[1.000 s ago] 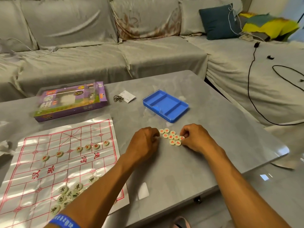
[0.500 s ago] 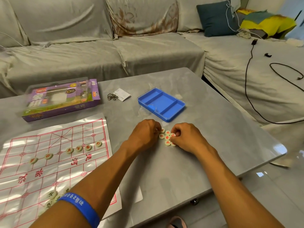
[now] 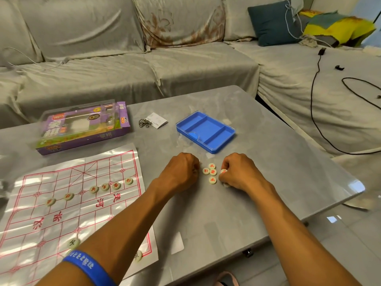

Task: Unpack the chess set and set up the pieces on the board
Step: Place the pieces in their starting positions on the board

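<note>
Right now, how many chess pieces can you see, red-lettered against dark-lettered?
Red-lettered pieces: 11 (6 on the board, 4 loose on the table, 1 pinched by the right hand)
Dark-lettered pieces: 2 showing; the left arm may hide more
Total: 13 in view

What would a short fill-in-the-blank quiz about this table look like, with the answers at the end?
1. The empty tray beyond the hands is coloured ____.
2. The wristband is on the ____ arm.
3. The loose pieces between the hands carry ____ characters.
4. The purple box lies beyond the ____.

Answers: blue; left; red; board
</note>
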A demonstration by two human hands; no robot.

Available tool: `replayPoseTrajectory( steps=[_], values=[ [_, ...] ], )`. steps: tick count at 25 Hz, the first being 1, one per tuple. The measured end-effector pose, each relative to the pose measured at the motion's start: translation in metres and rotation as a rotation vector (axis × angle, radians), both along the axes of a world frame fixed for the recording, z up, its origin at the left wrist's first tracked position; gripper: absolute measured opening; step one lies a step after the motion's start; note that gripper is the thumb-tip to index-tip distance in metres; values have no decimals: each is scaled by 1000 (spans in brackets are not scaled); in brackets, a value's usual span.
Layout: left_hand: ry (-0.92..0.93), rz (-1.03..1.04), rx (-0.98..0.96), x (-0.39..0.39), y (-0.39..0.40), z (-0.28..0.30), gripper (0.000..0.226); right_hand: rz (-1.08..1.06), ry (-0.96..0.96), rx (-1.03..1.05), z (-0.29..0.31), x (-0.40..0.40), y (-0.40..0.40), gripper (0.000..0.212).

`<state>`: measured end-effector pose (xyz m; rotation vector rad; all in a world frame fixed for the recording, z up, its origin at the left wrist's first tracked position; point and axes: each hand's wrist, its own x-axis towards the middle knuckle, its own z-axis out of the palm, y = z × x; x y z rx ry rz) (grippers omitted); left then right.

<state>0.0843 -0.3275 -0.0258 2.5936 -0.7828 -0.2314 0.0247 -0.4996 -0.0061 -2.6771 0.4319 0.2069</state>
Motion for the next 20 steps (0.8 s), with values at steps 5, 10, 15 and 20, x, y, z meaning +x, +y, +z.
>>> replayPoseTrajectory(
  steps=[5, 10, 15, 20],
  values=[
    [-40, -30, -85, -7, -9, 8, 31, -26, -35, 138, 18, -14, -20, 10],
    [23, 3, -72, -3, -22, -2, 29, 81, 73, 68, 8, -17, -9, 15],
    [17, -1, -45, -2, -27, -2, 33, 110, 55, -13, 7, -10, 2, 19],
    [-2, 15, -19, -1, -27, -2, 29, 92, 43, -12, 8, -9, 7, 19]
  ],
)
